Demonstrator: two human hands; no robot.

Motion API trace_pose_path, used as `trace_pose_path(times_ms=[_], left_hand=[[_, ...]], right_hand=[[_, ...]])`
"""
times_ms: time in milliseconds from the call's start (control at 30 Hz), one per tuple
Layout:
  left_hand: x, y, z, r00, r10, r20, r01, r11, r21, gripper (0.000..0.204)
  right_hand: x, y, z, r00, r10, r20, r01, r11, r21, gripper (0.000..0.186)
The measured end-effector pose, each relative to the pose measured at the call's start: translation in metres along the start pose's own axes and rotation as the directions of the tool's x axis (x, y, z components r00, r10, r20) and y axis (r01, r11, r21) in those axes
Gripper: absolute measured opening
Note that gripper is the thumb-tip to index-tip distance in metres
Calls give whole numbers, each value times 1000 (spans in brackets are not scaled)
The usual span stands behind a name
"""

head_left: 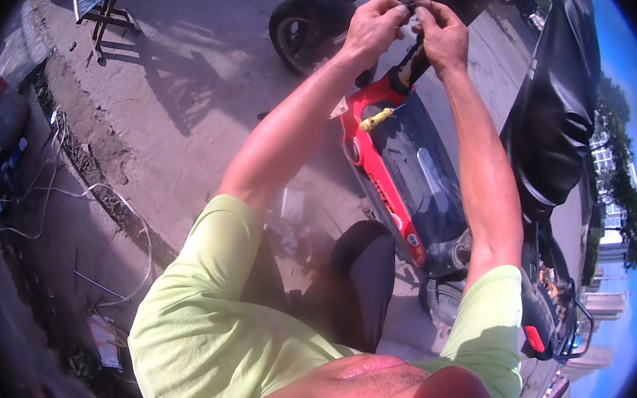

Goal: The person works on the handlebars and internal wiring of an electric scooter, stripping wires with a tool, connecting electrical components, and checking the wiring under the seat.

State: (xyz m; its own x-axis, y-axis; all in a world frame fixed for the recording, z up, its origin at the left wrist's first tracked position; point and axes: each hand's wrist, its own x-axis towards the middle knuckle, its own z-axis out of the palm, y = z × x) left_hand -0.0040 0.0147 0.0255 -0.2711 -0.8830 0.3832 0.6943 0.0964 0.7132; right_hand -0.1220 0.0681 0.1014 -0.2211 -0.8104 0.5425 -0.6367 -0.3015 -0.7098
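Both arms reach forward to the front end of a red and black electric scooter (381, 178). My left hand (373, 29) is closed, thumb and fingers pinching thin dark wire near the handlebar stem. Close beside it, my right hand (444, 39) pinches at the same spot, fingertips almost touching the left ones. The fingers hide most of the wire and its ends. Below the hands, the black stem (414, 63) runs down to the red frame. A screwdriver with a yellow handle (376, 120) lies on the scooter's front part.
A folding stool (102, 9) stands on the concrete at the far left. White cable (52, 168) trails along a broken edge at left. To the right stands another vehicle with a black cover (554, 106). A dark wheel (295, 38) is left of the stem.
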Motion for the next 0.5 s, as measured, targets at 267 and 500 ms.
trace_pose_path(times_ms=[267,500], left_hand=[[-4,27,0,991,-130,-30,133,987,89,21],[-6,20,14,969,-244,32,246,953,-178,14]], right_hand=[[0,-22,0,990,118,77,-118,993,-9,11],[-2,-31,-21,990,50,135,-30,989,-148,17]])
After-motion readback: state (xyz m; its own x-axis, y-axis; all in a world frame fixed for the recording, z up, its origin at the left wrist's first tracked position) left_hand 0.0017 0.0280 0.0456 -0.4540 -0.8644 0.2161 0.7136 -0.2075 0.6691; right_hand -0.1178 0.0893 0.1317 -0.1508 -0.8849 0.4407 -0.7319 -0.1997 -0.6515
